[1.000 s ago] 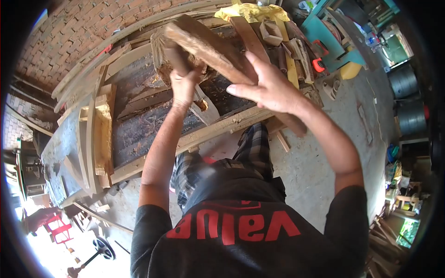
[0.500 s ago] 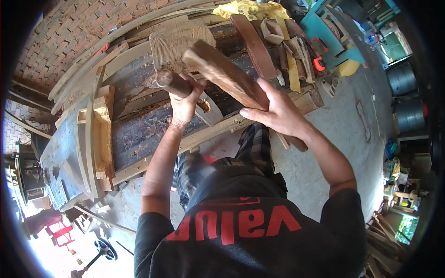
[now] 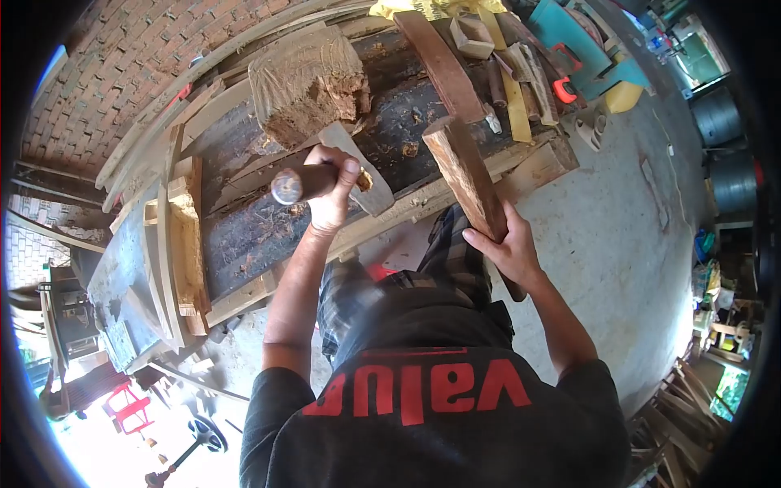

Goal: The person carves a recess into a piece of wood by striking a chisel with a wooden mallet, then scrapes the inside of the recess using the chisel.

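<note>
- Looking down from the head, the nearest thing is the black shirt point(image 3: 431, 407) with red letters, and both arms reach forward out of it.
- Right hand point(image 3: 506, 248): it is wrapped tight around the lower part of a long wood piece point(image 3: 465, 175). The fingers curl over the side nearest us. The piece stands tilted, its rough cut end pointing up and away toward the bench. Held low like this, the top end stays free, I think so it can be worked on.
- The right arm is bent at the elbow and sits close to the body.
- Left hand point(image 3: 332, 199): it is shut in a fist around the round handle of a hatchet point(image 3: 325, 167). The butt of the handle sticks out to the left of the fist, and the grey blade shows above and to the right of the knuckles. The grip is close to the head, which likely gives short, careful chops.
- The left arm is nearly straight and reaches out over the bench edge.
- The two hands are apart, and the hatchet is not touching the wood piece.
- Just past the hatchet sits a big chopping block point(image 3: 305, 81) with a torn, chewed edge, on the dark workbench point(image 3: 244, 228).
- Farther back lie loose boards and a yellow cloth point(image 3: 407, 8).
- Farthest is the brick wall point(image 3: 114, 73).
</note>
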A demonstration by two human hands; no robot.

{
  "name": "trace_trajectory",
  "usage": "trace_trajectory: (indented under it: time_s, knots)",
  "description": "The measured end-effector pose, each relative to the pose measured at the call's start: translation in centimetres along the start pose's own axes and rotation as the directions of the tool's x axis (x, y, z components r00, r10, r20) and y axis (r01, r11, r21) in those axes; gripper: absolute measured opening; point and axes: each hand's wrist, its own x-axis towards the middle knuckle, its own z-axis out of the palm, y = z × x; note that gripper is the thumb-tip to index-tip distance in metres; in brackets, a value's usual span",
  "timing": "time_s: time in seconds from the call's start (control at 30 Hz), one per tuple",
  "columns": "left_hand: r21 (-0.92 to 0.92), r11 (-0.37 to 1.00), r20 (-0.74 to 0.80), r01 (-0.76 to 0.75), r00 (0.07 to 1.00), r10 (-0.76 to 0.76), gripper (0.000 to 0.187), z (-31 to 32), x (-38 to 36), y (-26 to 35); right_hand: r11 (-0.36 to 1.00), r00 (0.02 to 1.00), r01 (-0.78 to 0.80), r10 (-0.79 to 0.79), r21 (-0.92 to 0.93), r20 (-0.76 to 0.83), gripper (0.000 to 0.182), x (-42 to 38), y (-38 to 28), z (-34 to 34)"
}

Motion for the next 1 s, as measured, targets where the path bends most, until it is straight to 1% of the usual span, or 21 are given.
trace_trajectory:
  time_s: [0.07, 0.2, 0.23, 0.27, 0.33, 0.37, 0.4, 0.5, 0.53, 0.6, 0.67, 0.7, 0.73, 0.77, 0.8, 0.83, 0.87, 0.9, 0.93, 0.97, 1.0]
  knots:
    - [0.004, 0.999, 0.239, 0.053, 0.97, -0.053, 0.024, 0.4, 0.5, 0.7, 1.0, 1.0, 0.006, -0.006, -0.007, -0.023, 0.062, -0.2, 0.6, 0.1]
    - [0.073, 0.996, 0.327, 0.055, 0.942, -0.076, 0.024, 0.9, 1.2, 1.5, 0.978, 0.999, -0.031, 0.026, -0.208, -0.025, 0.064, 0.0, 2.2, 0.2]
    - [0.12, 0.987, 0.253, -0.103, 0.965, 0.07, 0.022, 0.8, 1.5, 0.8, 0.951, 0.998, -0.057, 0.049, -0.303, -0.035, 0.064, 0.4, 3.3, 0.4]
    - [0.105, 0.989, 0.154, -0.103, 0.984, 0.086, 0.021, 0.8, 1.5, 0.8, 0.952, 0.998, -0.061, 0.049, -0.302, -0.049, 0.064, 1.0, 4.9, 0.9]
    - [-0.119, 0.993, 0.032, -0.026, 0.999, 0.03, 0.023, 1.0, 1.7, 1.0, 0.944, 0.997, -0.073, 0.064, -0.323, -0.037, 0.066, 2.7, 7.6, 1.9]
    - [-0.127, 0.992, -0.002, 0.015, 1.0, -0.015, 0.024, 1.1, 1.6, 1.8, 0.923, 0.98, -0.184, 0.2, -0.339, 0.013, 0.064, 4.0, 7.0, 2.3]
    - [-0.132, 0.991, 0.003, 0.007, 1.0, -0.007, 0.024, 1.2, 1.5, 2.4, 0.923, 0.981, -0.181, 0.194, -0.339, 0.004, 0.064, 5.4, 7.4, 2.9]
    - [0.188, 0.978, 0.021, -0.091, 0.996, 0.088, 0.025, 1.3, 1.1, 3.7, 0.907, 0.992, -0.118, 0.094, -0.403, -0.079, 0.062, 9.5, 8.2, 4.8]
    - [0.277, 0.951, 0.049, -0.135, 0.991, 0.127, 0.026, 1.2, 0.9, 4.2, 0.862, 0.991, -0.074, 0.006, -0.502, -0.135, 0.06, 10.6, 7.6, 5.1]
    - [0.353, 0.935, 0.109, -0.045, 0.994, 0.006, 0.027, 0.7, 0.4, 5.5, 0.8, 0.98, -0.036, -0.088, -0.598, -0.177, 0.058, 12.0, 6.1, 5.2]
    - [0.383, 0.922, 0.187, -0.056, 0.982, -0.018, 0.027, 0.5, 0.0, 5.6, 0.775, 0.984, -0.036, -0.084, -0.631, -0.159, 0.06, 12.6, 4.3, 4.7]
    - [0.411, 0.909, 0.264, -0.073, 0.964, -0.042, 0.027, 0.4, -0.1, 5.5, 0.74, 0.957, 0.038, -0.22, -0.671, -0.188, 0.058, 12.3, 4.3, 4.7]
    - [0.44, 0.892, 0.327, -0.109, 0.944, -0.046, 0.028, 0.6, -0.4, 5.2, 0.735, 0.957, 0.047, -0.227, -0.676, -0.181, 0.058, 11.8, 3.4, 4.4]
    - [0.498, 0.837, 0.425, -0.227, 0.905, -0.008, 0.026, 1.0, -0.6, 5.0, 0.925, 0.996, 0.037, -0.064, -0.378, -0.06, 0.054, 10.9, 1.7, 3.7]
    - [0.539, 0.769, 0.521, -0.342, 0.853, 0.014, 0.024, 1.3, -0.9, 4.7, 0.998, 0.992, -0.051, 0.056, -0.042, 0.114, 0.051, 9.8, 0.0, 3.0]
    - [0.435, 0.756, 0.657, -0.49, 0.746, 0.105, 0.02, 1.7, -0.8, 3.9, 0.997, 0.991, -0.052, 0.057, -0.049, 0.119, 0.051, 8.6, -1.3, 2.2]
    - [0.462, 0.711, 0.716, -0.53, 0.696, 0.053, 0.022, 2.5, -0.8, 3.8, 0.913, 0.906, -0.3, 0.183, 0.275, 0.382, 0.054, 7.2, -2.6, 1.2]
    - [0.455, 0.676, 0.753, -0.58, 0.655, 0.055, 0.023, 3.5, -0.8, 3.8, 0.668, 0.749, -0.57, 0.183, 0.479, 0.637, 0.058, 6.0, -3.2, 0.7]
    - [0.444, 0.638, 0.789, -0.63, 0.612, 0.056, 0.024, 4.3, -0.7, 3.7, 0.654, 0.722, -0.595, 0.18, 0.467, 0.668, 0.069, 4.8, -3.2, 0.6]
    - [0.468, 0.616, 0.82, -0.634, 0.572, -0.035, 0.03, 4.8, -0.8, 3.0, 0.808, 0.776, -0.46, 0.166, 0.367, 0.608, 0.069, 3.5, -3.2, 0.8]
    - [0.465, 0.617, 0.82, -0.635, 0.571, -0.03, 0.03, 5.3, -0.9, 2.5, 0.92, 0.825, -0.31, 0.135, 0.24, 0.549, 0.07, 2.6, -3.1, 1.0]
